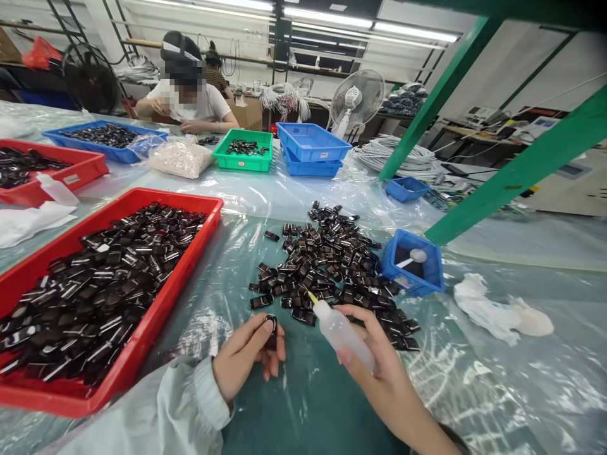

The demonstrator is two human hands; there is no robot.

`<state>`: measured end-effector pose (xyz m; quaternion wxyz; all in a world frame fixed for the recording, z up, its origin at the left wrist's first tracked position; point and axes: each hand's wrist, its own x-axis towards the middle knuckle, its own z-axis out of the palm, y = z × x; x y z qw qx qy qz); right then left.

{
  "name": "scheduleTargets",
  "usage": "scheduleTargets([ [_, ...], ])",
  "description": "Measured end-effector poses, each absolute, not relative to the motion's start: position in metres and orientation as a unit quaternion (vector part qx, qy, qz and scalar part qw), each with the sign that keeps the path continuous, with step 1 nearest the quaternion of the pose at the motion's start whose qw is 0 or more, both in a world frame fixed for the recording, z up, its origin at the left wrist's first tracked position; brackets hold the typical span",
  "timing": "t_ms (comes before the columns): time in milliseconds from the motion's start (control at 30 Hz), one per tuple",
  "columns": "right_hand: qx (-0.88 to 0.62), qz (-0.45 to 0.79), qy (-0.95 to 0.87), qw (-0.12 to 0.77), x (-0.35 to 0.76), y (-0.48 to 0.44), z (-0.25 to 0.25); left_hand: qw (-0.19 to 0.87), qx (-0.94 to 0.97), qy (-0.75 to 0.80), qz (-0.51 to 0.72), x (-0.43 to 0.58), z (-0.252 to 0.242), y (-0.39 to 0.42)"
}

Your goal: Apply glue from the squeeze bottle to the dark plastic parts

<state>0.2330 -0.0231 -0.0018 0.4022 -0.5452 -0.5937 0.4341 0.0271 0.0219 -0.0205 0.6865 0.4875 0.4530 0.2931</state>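
Note:
Between the thumb and fingers of my left hand (246,347) is a small black plastic part (270,330), held just above the table. My right hand (379,360) is wrapped round a translucent squeeze bottle (348,338), tilted so that its thin yellow tip (312,296) points up and to the left. The tip is apart from the part in my left hand. Just beyond both hands a heap of similar black parts (327,259) is spread over the green, plastic-covered table (303,411).
A red tray (156,316) full of black parts stands at left. A small blue bin (436,278) with a white spoon (413,258) is at right, near crumpled tissue (497,306). A green post (516,170) slants up there. A co-worker (190,95) sits across the table.

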Motion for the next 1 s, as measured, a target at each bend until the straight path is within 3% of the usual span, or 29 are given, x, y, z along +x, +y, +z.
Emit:
scheduleTargets([
  [267, -0.538, 0.431, -0.597, 0.411, 0.236, -0.024, 0.002, 0.479, 0.654, 0.514, 0.282, 0.017, -0.024, 0.018],
  [467, -0.56, 0.435, -0.543, 0.45, 0.23, -0.029, 0.007, 0.391, 0.703, 0.544, 0.239, 0.018, -0.028, 0.02],
  [667, -0.553, 0.413, -0.558, 0.461, 0.236, -0.028, 0.005, 0.375, 0.737, 0.511, 0.235, 0.017, -0.021, 0.016],
  [833, -0.545, 0.374, -0.592, 0.462, 0.246, -0.026, 0.003, 0.41, 0.749, 0.401, 0.333, 0.014, -0.013, 0.01],
  [1000, -0.527, 0.388, -0.588, 0.475, 0.246, -0.03, 0.006, 0.427, 0.718, 0.399, 0.377, 0.014, -0.014, 0.004],
])
